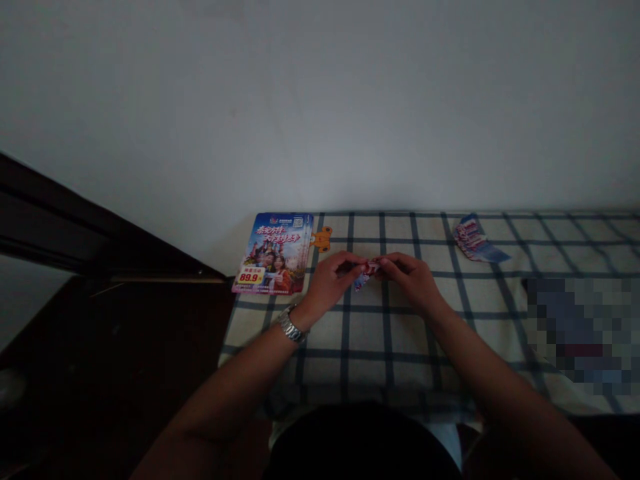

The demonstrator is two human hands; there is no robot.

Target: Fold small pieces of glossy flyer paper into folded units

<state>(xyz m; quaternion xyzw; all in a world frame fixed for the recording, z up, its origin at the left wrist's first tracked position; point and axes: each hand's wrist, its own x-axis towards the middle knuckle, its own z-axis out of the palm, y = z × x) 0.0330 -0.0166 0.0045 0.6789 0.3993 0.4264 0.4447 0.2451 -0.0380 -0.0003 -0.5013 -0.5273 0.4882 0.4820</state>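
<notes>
Between my two hands is a small folded piece of printed paper [361,281], coloured blue, white and red. My left hand [336,275], with a metal watch [291,325] at the wrist, pinches its left side. The thumb and fingertips of my right hand [407,275] pinch the upper right part. Both hands are just above the checked tablecloth, and the fingers cover much of the paper. To the left lies a stack of printed flyers [275,257] with a yellow price label. Several folded paper pieces [475,241] sit in an overlapping pile at the back right.
A white and blue checked cloth [320,360] covers the table, which meets a pale wall [350,107] at its back edge. A brown bear figure [321,239] shows beside the flyers. At the right is a pixelated patch [580,333]. Dark floor [125,373] lies left of the table.
</notes>
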